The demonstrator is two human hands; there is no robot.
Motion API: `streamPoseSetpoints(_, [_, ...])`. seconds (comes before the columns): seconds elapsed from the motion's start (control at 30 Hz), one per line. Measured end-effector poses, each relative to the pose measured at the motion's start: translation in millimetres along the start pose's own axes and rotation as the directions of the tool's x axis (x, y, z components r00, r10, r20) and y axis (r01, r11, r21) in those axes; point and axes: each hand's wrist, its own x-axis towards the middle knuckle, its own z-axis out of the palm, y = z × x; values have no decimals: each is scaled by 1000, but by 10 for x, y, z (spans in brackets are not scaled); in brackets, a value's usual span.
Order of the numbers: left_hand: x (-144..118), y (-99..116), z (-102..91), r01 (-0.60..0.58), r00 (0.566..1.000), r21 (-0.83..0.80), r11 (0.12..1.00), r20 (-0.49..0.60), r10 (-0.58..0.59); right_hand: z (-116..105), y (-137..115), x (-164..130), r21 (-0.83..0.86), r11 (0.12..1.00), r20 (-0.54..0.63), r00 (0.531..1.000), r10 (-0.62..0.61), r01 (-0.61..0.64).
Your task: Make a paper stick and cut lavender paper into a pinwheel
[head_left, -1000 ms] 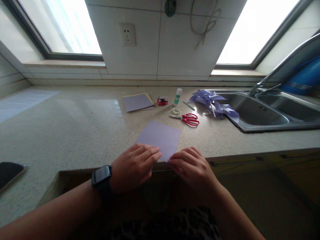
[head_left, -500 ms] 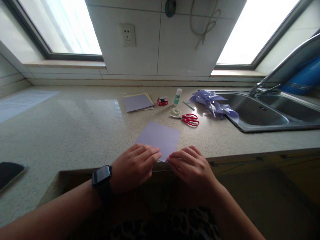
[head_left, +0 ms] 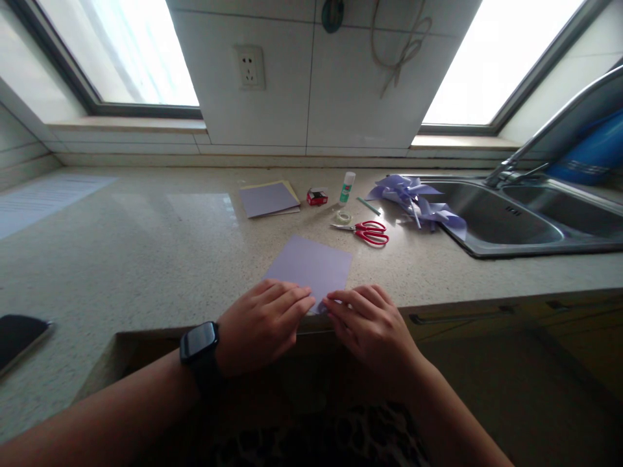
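Note:
A square sheet of lilac paper (head_left: 311, 264) lies flat on the speckled counter (head_left: 146, 246), near its front edge. My left hand (head_left: 263, 324), with a black watch on its wrist, rests palm down on the sheet's near left corner. My right hand (head_left: 370, 324) lies beside it with its fingertips on the near edge of the sheet. The fingertips of both hands almost meet. Neither hand lifts the paper; the near edge is partly hidden under them.
Behind the sheet lie red scissors (head_left: 367, 232), a roll of tape (head_left: 343, 216), a glue stick (head_left: 346, 187), a small red box (head_left: 316, 196) and a stack of paper (head_left: 267, 198). Lilac paper pinwheels (head_left: 418, 204) sit beside the steel sink (head_left: 511, 220). A dark object (head_left: 17, 337) lies far left.
My right hand has slid a little to the left along the sheet's near edge, closing the gap to my left hand. The paper has barely shifted.

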Motion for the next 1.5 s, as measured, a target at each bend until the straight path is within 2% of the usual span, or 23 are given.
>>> streamPoseSetpoints(0.23, [-4, 22, -13, 20, 1000, -3, 1000, 13, -20, 99, -165, -102, -108, 986, 21, 992, 127, -124])
streamPoseSetpoints(0.43, [2, 27, -4, 17, 1000, 12, 1000, -4, -17, 129, -191, -64, -154, 971, 102, 975, 198, -181])
streamPoseSetpoints(0.6, [12, 23, -9, 25, 1000, 9, 1000, 8, -25, 134, -196, -29, -152, 971, 121, 972, 203, -184])
streamPoseSetpoints(0.87, [-2, 22, -3, 27, 999, 25, 999, 29, -27, 78, -215, -113, -105, 982, 57, 985, 165, -158])
streamPoseSetpoints(1.0, [10, 17, 5, 69, 996, 48, 996, 44, -71, 71, -230, -157, -94, 983, 30, 986, 163, -160])
streamPoseSetpoints(1.23, [20, 2, -5, 124, 990, 71, 990, 57, -128, 105, -252, -149, -81, 981, 76, 980, 183, -177])
streamPoseSetpoints(1.5, [31, -6, -24, 128, 986, 23, 991, 109, -130, 59, -291, -28, -112, 974, 189, 958, 217, -199])
